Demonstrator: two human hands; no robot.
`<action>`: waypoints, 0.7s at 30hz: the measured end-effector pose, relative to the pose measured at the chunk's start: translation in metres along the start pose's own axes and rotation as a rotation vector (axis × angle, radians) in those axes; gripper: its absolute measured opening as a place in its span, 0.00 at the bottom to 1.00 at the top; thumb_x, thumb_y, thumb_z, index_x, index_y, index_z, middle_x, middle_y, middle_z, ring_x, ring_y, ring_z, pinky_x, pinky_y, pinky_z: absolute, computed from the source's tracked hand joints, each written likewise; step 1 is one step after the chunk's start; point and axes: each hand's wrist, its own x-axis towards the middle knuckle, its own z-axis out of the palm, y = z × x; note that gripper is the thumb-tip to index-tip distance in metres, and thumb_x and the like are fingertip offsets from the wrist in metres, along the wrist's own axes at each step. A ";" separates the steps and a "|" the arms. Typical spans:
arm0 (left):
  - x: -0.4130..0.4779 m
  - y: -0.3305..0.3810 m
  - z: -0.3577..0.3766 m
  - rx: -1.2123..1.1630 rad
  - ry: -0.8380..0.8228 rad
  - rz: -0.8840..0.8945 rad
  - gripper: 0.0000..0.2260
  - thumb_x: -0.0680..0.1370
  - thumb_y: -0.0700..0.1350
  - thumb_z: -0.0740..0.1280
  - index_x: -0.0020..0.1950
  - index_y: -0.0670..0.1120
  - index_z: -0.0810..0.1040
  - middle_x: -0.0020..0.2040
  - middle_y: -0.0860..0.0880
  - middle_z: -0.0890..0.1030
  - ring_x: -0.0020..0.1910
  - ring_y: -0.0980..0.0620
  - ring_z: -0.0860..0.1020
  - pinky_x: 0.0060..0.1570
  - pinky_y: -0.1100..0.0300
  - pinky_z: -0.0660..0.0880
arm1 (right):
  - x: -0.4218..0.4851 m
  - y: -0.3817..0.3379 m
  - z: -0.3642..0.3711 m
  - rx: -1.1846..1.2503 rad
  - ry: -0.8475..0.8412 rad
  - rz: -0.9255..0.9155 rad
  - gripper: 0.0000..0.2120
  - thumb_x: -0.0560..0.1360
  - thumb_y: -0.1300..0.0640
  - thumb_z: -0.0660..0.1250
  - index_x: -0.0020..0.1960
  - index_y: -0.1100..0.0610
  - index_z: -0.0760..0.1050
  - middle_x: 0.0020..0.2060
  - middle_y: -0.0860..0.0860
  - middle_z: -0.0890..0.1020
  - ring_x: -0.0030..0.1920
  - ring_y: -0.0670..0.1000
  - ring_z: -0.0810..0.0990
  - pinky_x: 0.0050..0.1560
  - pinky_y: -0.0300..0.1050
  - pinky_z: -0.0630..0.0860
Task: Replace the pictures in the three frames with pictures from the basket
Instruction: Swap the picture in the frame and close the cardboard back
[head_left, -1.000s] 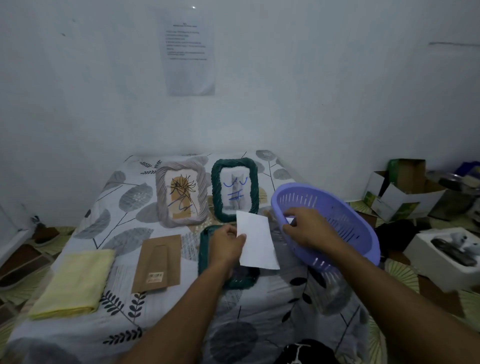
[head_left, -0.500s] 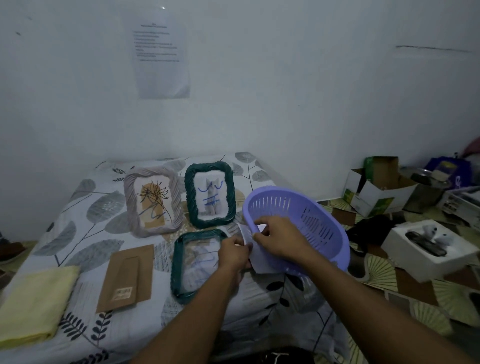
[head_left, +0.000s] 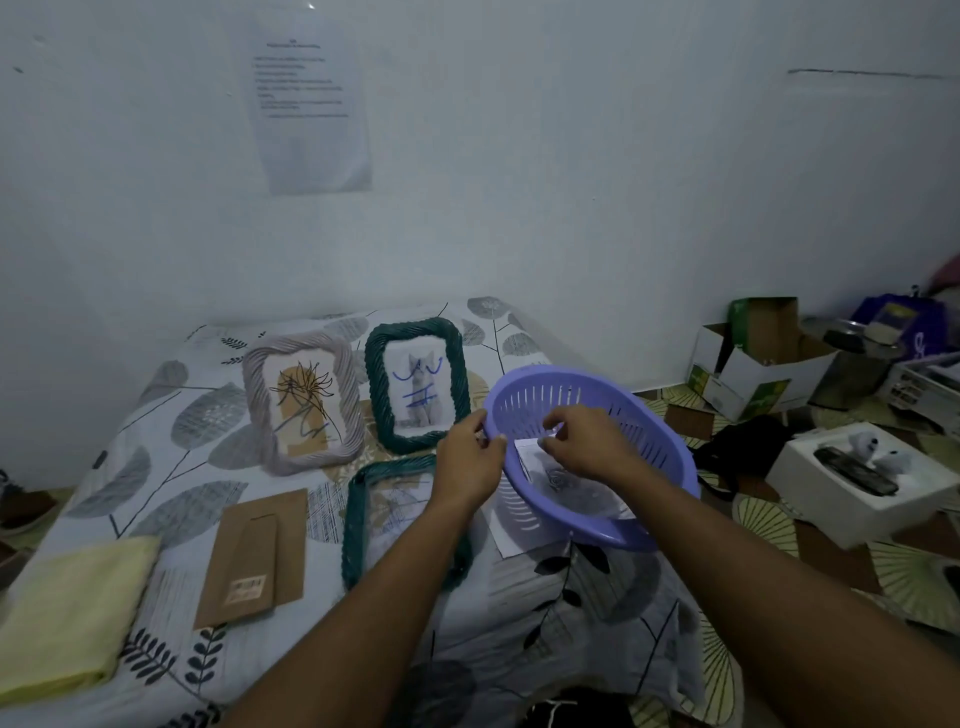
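Note:
A purple basket (head_left: 670, 467) sits tilted at the bed's right edge. My left hand (head_left: 470, 460) grips its left rim. Inside the basket, my right hand (head_left: 589, 441) pinches the top edge of a picture (head_left: 558, 478) lying in there. A white sheet (head_left: 506, 538) lies on the bed, partly under the basket. A grey frame (head_left: 254, 384) and a green frame (head_left: 376, 384) stand at the back, each holding a scribbled picture. A second green frame (head_left: 353, 525) lies flat in front of them, with its brown backing (head_left: 254, 556) to its left.
A folded yellow cloth (head_left: 67, 618) lies at the bed's (head_left: 545, 613) front left. On the floor to the right are open cardboard boxes (head_left: 753, 364), a white box (head_left: 852, 499) and a dark bag (head_left: 737, 447). A printed sheet (head_left: 311, 104) hangs on the wall.
My left hand let go of the white sheet, which now lies under the basket, and took the basket's rim. My right hand moved from the rim down onto a picture inside.

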 end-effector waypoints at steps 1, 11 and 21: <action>-0.001 -0.001 0.001 0.034 -0.001 -0.008 0.20 0.80 0.42 0.63 0.73 0.42 0.67 0.68 0.44 0.74 0.59 0.48 0.75 0.62 0.53 0.72 | 0.005 0.005 0.002 -0.063 -0.051 0.011 0.19 0.75 0.48 0.68 0.63 0.56 0.76 0.55 0.56 0.82 0.54 0.56 0.79 0.55 0.48 0.76; -0.001 -0.016 0.005 0.152 0.025 0.131 0.19 0.81 0.44 0.62 0.72 0.42 0.67 0.68 0.44 0.73 0.62 0.47 0.75 0.59 0.61 0.69 | 0.027 0.012 0.033 -0.328 -0.141 0.005 0.21 0.68 0.39 0.71 0.43 0.56 0.71 0.48 0.58 0.78 0.48 0.59 0.77 0.49 0.50 0.76; 0.002 -0.023 0.006 0.169 0.061 0.149 0.22 0.80 0.47 0.64 0.73 0.42 0.67 0.71 0.45 0.71 0.65 0.47 0.72 0.66 0.52 0.69 | 0.024 0.010 0.034 -0.272 -0.048 -0.002 0.18 0.72 0.46 0.66 0.31 0.54 0.65 0.31 0.52 0.72 0.35 0.57 0.75 0.38 0.46 0.74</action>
